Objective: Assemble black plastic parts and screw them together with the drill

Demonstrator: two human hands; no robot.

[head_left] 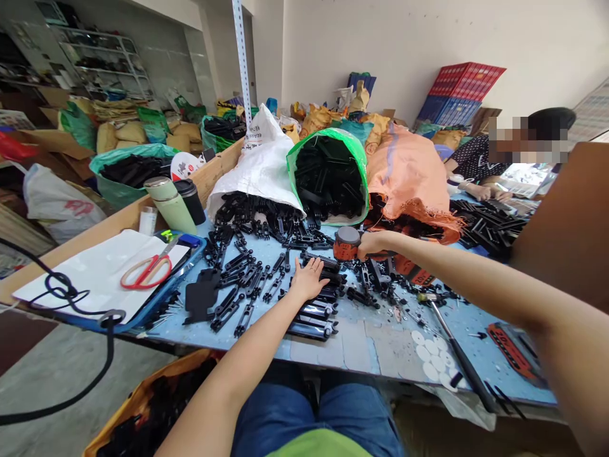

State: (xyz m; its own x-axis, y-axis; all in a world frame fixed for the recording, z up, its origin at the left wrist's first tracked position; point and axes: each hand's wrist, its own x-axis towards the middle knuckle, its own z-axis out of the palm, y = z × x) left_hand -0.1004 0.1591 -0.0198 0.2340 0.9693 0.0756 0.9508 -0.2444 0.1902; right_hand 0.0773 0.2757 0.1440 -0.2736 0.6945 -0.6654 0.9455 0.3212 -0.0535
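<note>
My left hand (309,279) lies with spread fingers on a row of black plastic parts (311,329) lined up side by side near the table's front. In my right hand (375,244) is an orange and grey cordless drill (346,245), held just beyond the far end of that row. Its battery end (413,271) reaches to the right under my forearm, and the tip of the tool is hard to make out. Loose black linkage pieces (245,273) are spread left of my left hand. More small black parts and screws (387,289) lie beneath the drill.
White (259,158), green-rimmed (328,174) and orange sacks (404,178) of black parts stand behind. A hammer (457,349), white discs (431,355) and a battery pack (516,352) lie right. Scissors (147,270) and a green flask (170,204) are left. Another person (480,165) sits far right.
</note>
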